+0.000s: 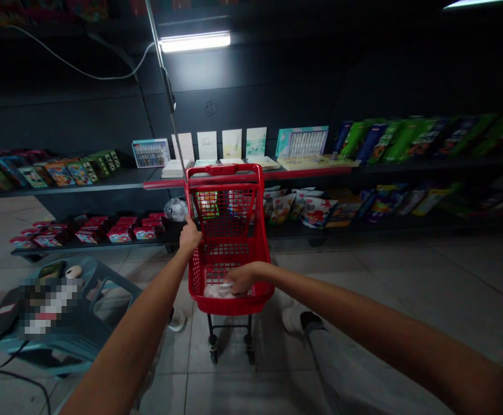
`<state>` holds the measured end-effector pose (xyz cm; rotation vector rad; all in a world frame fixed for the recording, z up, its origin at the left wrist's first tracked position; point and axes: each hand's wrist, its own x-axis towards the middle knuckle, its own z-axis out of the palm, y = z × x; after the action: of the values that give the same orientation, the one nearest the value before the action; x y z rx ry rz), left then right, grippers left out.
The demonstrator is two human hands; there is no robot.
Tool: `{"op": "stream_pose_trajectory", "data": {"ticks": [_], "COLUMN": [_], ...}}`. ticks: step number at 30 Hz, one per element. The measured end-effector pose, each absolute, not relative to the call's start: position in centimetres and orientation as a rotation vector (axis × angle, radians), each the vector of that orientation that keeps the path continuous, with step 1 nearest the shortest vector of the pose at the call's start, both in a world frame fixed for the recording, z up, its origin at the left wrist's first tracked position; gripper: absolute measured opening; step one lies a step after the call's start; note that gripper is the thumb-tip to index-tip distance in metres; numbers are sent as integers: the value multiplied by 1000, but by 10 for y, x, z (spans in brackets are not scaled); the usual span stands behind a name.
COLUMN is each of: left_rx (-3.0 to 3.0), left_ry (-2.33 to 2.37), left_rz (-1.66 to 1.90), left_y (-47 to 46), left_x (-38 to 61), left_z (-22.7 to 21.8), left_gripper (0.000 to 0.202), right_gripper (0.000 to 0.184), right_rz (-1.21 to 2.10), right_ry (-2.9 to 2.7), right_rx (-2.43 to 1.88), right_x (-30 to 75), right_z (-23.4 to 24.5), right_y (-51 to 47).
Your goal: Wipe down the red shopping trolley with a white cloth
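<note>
A small red mesh shopping cart (251, 230) on black wheels stands on the tiled floor right in front of me. My left hand (189, 235) is closed round the cart's left rim. My right hand (241, 279) reaches down into the basket and rests on a whitish cloth or bag (218, 291) lying on its bottom; the fingers curl over it, partly hidden by the cart wall.
Dark shelves (117, 180) run along the back wall with colourful boxes, cards (231, 143) and packets. A blue plastic stool (82, 311) with a phone and cables stands at the left. My white shoe (295, 318) shows by the cart. A lamp (195, 41) glows overhead.
</note>
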<state>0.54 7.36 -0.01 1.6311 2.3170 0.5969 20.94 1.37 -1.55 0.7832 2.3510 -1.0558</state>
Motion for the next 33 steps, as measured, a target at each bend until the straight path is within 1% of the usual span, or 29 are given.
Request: {"op": "stream_pose_trajectory", "data": {"ticks": [1,4,5,6,8,12,16,19,21,27,30,33], "left_rx": [1632,1629,1632,1637,1643,1628,1633,1640,1637,1637,1630,1627], "left_ry": [2311,2298,2296,2295,2302,2324,2320,2310,2312,2299,2294,2292], "left_rz": [605,632,636,634,627,615,627,636,633,624,625,628], "left_y": [74,76,76,77,79,84,86,86,87,87,87,87], "left_x": [5,2,1,0,-2,-5,-7,-8,-8,-8,-9,-11], "left_z": [-1,-3,-3,-3,-4,-5,-6,-6,-5,-4,-4,-4], "left_gripper": [77,76,76,77,79,84,81,80,81,82,82,84], "right_gripper": [2,16,19,20,21,21,24,22,20,16,16,15], "right_rz": [-1149,-1539,-1627,-1645,-1527,-1140,-878,-632,-488,-55,78,188], "right_ry": [2367,2457,2487,2517,2586,2709,2627,2553,2518,2563,2603,2705], "right_rx": [780,790,788,778,754,701,633,712,752,785,837,893], "right_x": [203,181,175,171,171,200,239,251,251,239,241,253], "right_z": [-15,-19,-21,-23,-27,-19,14,39,46,34,35,45], "right_y": [11,3,1,-1,-3,-1,2,0,-3,-4,12,41]}}
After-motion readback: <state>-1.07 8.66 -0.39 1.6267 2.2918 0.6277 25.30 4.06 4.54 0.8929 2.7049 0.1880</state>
